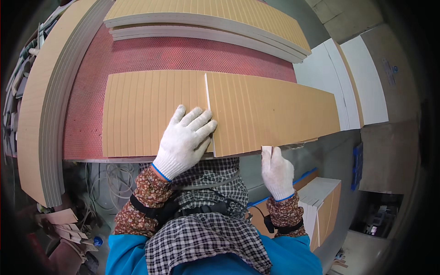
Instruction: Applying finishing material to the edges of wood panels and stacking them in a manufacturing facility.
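Note:
Two tan grooved panels lie side by side on a red mesh worktop (183,55). My left hand (185,137), in a white knit glove, rests flat with fingers spread on the left panel (142,110), right at the seam. The right panel (275,110) overlaps the seam and sticks out past the table's right edge. My right hand (276,172), also gloved, is below the near edge of that panel, its fingertips pinching the edge from underneath.
A stack of tan grooved panels (211,18) lies at the table's far side. A tall stack of boards (41,110) curves along the left. White sheets (348,73) stand right; more boards (323,201) sit lower right. Cables and scraps (68,224) lie lower left.

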The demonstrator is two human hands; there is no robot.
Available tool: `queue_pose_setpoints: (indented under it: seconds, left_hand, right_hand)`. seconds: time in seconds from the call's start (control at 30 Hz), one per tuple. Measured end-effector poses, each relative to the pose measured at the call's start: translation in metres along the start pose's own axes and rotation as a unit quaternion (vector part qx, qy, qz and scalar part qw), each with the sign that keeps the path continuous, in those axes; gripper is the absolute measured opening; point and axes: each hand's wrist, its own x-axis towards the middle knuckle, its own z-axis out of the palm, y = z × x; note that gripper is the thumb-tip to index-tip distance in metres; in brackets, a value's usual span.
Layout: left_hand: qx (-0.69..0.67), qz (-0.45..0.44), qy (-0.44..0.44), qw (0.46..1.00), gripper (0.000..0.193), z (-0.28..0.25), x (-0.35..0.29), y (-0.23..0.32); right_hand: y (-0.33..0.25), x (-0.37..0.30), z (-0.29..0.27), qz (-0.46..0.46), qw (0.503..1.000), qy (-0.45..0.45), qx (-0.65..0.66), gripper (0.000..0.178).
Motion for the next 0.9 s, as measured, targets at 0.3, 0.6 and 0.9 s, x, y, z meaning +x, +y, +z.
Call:
queue_pose_setpoints:
  seconds: [0.3,0.6,0.9]
  left_hand:
    - [0.008,-0.001,0.003,1.0,0.04,-0.004,0.003,0.003]
    - [0.002,0.004,0.011,1.0,0.041,0.0,0.001,0.003]
    - [0.003,0.003,0.014,1.0,0.042,-0.002,0.001,0.001]
  right_hand:
    - [0.014,0.139,0.017,0.024,0.996,-0.003,0.083,0.038]
    - [0.01,0.238,0.013,0.034,0.998,-0.019,0.056,0.047]
    - [0.007,0.04,0.003,0.019,0.998,-0.037,0.054,0.026]
